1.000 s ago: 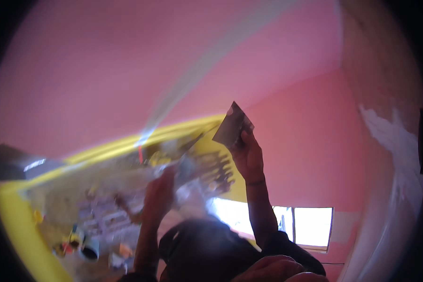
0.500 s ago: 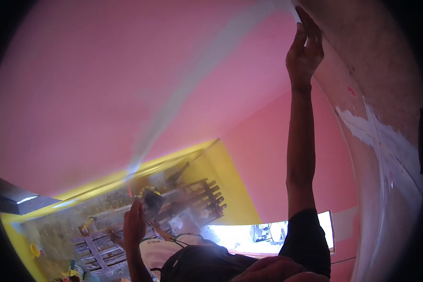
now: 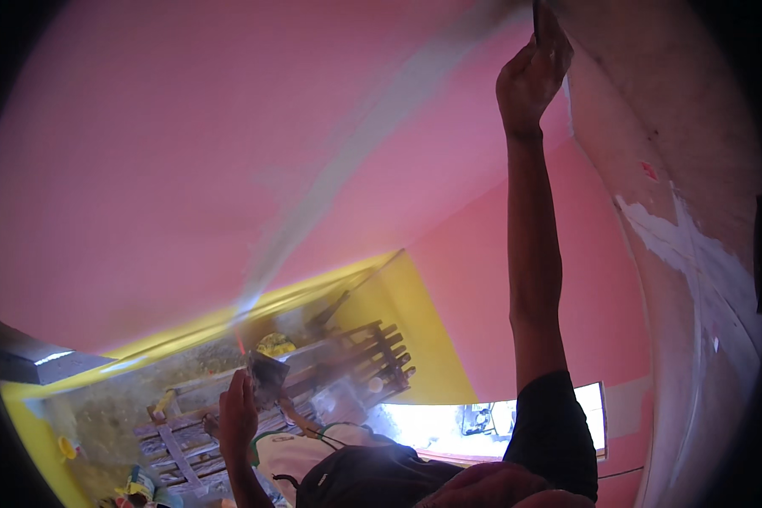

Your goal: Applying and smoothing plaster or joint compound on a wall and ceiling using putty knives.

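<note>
My right hand (image 3: 533, 76) is raised to the upper right, where a pink surface (image 3: 432, 127) with a pale grey stripe (image 3: 347, 144) meets a patchy plastered wall (image 3: 677, 127). Its fingers grip a thin dark blade (image 3: 537, 21) seen edge-on against that junction. My left hand (image 3: 237, 406) is low, left of my dark clothing, closed on a square dark putty blade (image 3: 268, 372), which it holds out in front of its fingertips.
Far below are bare feet on a slatted wooden platform (image 3: 178, 457), a yellow border (image 3: 415, 322), a bright window opening (image 3: 432, 423) and assorted containers (image 3: 140, 484) at lower left. White patches (image 3: 703, 254) mark the right wall. A dark panel (image 3: 51, 364) sits at far left.
Since one second ago my right hand has risen from the middle to the upper-right junction, shifting slightly left in the last half second. My left hand has moved lower and leftward with its blade.
</note>
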A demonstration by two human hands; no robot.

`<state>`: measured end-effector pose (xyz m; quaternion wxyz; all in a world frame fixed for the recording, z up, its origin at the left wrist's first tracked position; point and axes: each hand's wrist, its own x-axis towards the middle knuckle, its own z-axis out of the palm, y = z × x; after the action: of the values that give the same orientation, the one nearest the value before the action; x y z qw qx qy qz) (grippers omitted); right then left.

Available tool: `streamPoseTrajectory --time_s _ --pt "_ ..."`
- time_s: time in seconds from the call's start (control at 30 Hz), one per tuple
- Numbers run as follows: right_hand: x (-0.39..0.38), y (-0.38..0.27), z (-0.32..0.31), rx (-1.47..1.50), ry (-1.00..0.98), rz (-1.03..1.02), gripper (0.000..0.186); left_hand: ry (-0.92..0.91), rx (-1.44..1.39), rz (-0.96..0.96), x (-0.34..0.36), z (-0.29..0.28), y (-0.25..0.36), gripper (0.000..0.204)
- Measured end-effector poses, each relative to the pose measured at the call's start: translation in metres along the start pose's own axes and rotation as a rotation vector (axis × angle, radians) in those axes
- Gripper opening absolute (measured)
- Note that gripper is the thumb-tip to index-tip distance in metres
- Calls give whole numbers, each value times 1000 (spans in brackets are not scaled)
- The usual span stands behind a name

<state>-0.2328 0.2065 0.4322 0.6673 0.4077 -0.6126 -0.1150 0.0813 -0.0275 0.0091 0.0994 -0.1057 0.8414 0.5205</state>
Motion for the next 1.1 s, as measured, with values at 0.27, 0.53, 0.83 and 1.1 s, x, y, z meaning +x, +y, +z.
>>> streamPoseTrajectory --time_s 0.27,0.53,0.83,1.1 --pt "-12 -22 25 51 -37 66 46 138 -31 93 2 7 -3 25" --pt "-8 -25 9 47 -64 74 49 37 -27 32 9 -3 -4 25" --pt "-7 -26 21 35 -98 60 51 52 39 -14 16 -1 -5 32" --pt "-53 -59 13 19 -150 129 63 94 36 -9 18 -4 -10 31"
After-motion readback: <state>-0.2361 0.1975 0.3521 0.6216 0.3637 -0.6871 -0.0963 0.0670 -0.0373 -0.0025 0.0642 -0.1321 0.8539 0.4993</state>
